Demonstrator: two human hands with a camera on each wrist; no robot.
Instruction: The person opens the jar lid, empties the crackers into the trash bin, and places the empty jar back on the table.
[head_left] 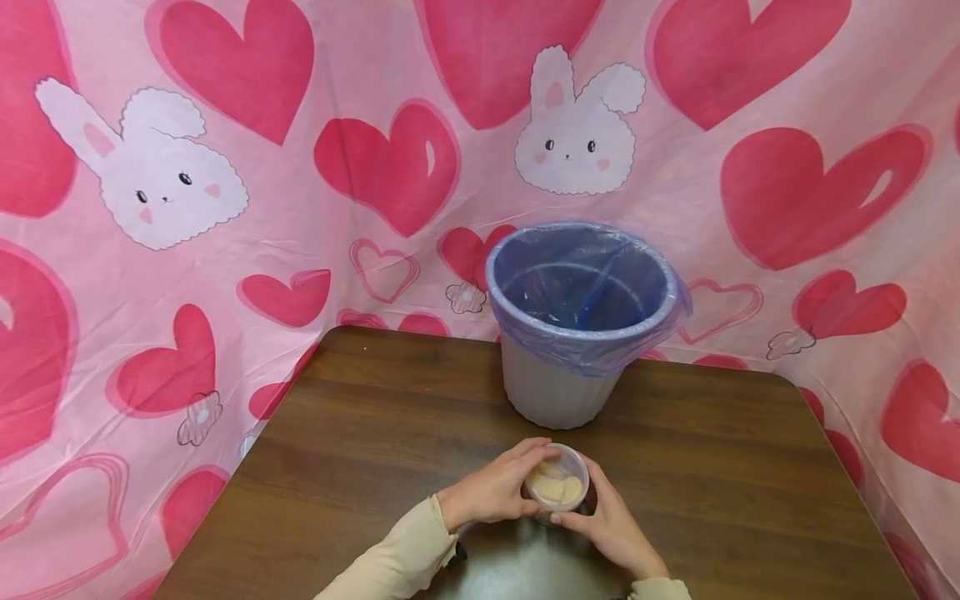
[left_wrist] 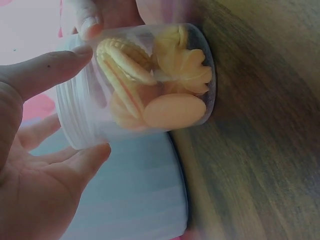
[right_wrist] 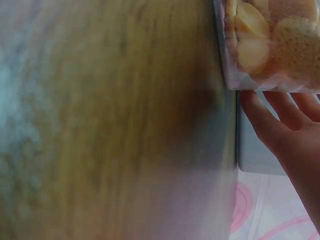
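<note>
A small clear plastic jar (head_left: 557,479) with pale biscuits inside stands on the brown wooden table (head_left: 375,433) near its front edge. My left hand (head_left: 491,492) curls round the jar from the left and my right hand (head_left: 611,521) wraps it from the right. The left wrist view shows the jar (left_wrist: 150,85) up close, with round and ridged biscuits and a threaded neck between my thumb and fingers (left_wrist: 95,152). In the right wrist view the jar (right_wrist: 270,45) sits at the top right, above my right fingers (right_wrist: 270,125).
A grey waste bin (head_left: 555,392) lined with a blue plastic bag (head_left: 581,321) stands on the table just behind the jar. A pink cloth (head_left: 225,208) with hearts and rabbits hangs around the table on all far sides.
</note>
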